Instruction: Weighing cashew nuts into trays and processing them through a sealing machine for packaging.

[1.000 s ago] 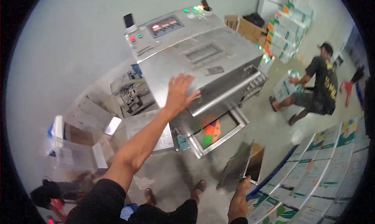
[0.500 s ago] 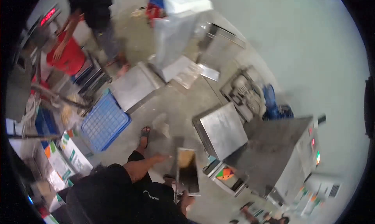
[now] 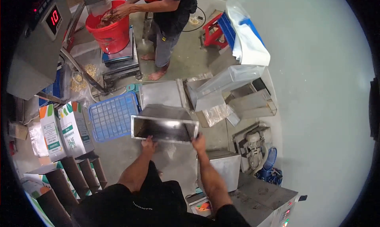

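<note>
A rectangular stainless steel bin (image 3: 168, 112) is between my hands, tilted so that its open mouth and dark inside face me. My left hand (image 3: 148, 145) grips the near rim, left of its middle. At the right end of the rim, my right hand (image 3: 199, 143) is closed on the corner; some of its fingers are hidden. Just beyond the bin lies a flat-topped metal box (image 3: 160, 91). A blue plastic crate (image 3: 113, 118) sits on the floor to the left.
A co-worker (image 3: 174, 13) bends with both hands in a red bucket (image 3: 113, 45) on a platform scale (image 3: 128, 55). Printed cartons (image 3: 75, 128) stand left. A clear plastic bag (image 3: 225, 82), a metal box (image 3: 221, 167), a motor (image 3: 253, 144) and a steel machine (image 3: 261, 199) are at right.
My view has turned toward the co-worker and bucket. The bin has swung from upright in one hand to crosswise, and my left hand, free before, now grips its rim.
</note>
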Available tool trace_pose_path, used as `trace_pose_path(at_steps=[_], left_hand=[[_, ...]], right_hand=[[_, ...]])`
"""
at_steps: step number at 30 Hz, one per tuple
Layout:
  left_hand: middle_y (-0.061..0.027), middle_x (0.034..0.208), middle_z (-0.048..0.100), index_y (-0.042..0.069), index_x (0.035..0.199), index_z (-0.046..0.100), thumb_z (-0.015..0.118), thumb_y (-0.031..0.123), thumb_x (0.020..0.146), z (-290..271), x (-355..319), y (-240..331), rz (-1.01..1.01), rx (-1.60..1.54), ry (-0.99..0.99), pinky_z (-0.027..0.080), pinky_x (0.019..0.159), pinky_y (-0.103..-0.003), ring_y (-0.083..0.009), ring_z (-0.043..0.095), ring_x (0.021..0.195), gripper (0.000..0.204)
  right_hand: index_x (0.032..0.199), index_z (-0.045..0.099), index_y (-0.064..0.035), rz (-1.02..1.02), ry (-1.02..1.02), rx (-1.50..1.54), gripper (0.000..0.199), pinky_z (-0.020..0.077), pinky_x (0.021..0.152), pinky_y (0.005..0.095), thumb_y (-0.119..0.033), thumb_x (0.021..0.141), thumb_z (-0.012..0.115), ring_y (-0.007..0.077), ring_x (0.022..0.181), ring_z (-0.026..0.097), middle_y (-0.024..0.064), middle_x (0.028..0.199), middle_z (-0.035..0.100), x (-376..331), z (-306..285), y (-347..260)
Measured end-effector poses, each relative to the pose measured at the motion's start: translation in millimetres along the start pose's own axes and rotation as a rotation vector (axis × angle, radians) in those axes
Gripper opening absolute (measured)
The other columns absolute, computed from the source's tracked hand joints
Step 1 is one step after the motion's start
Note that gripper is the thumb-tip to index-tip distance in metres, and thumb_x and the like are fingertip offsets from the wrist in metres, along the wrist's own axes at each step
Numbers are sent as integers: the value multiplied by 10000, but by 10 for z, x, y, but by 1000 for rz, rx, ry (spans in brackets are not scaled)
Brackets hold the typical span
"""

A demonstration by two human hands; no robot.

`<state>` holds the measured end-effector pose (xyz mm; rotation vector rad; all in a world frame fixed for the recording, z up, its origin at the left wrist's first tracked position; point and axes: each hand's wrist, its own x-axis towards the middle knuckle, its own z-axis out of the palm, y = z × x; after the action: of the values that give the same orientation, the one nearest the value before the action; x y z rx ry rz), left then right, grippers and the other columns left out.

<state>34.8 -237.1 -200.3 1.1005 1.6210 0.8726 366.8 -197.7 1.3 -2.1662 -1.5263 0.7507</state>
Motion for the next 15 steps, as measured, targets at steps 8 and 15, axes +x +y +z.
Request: trace_pose_path(at_steps=[8, 15], left_hand=[[-159, 1094, 676, 24, 1168, 576, 594, 369, 974, 386, 1798, 1284, -81, 200, -268, 557, 834, -479, -317, 664, 987, 396], [-163, 1203, 643, 55, 1281, 589, 621, 338, 951, 297, 2139, 1766, -199, -176, -64, 503, 946, -454, -317, 618, 1105, 436]], right_hand=[[1209, 589, -14, -185, -221, 383, 513, 497, 856, 411, -231, 753, 683, 307, 1002, 629, 198, 1102, 637, 1705, -830, -1005], [1196, 622, -59, -299, 280, 552, 321, 526, 694, 280, -98, 878, 628, 120, 892, 599, 50, 1040, 630, 2056, -2132, -443]])
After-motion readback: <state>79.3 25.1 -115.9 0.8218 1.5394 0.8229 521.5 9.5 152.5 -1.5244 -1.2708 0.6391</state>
